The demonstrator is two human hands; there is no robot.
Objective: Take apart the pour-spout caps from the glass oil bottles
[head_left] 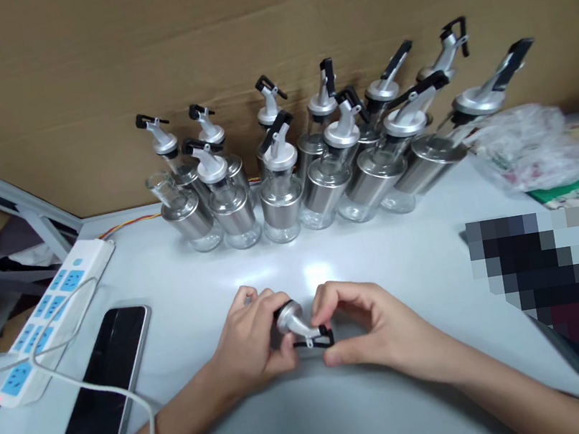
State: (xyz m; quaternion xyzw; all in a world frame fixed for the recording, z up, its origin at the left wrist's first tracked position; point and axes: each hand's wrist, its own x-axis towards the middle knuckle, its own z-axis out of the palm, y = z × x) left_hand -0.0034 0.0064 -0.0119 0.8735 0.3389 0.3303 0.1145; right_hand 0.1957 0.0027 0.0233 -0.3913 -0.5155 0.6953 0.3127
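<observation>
– How is the left hand (253, 338) seen?
– Bare, as is the right hand (385, 326); slim fingers (343, 292) are shown on both.
– And behind the hands?
– Slender forearms (190, 404) are seen, also bare.

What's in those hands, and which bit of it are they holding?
A silver pouring spout with a black lever. The left hand holds its wide round base. The right hand is at the narrow tip; whether it grips is unclear.

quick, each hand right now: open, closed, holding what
Left hand: closed on the silver pour spout.
Right hand: curled at the black lever; whether it grips cannot be told.
</observation>
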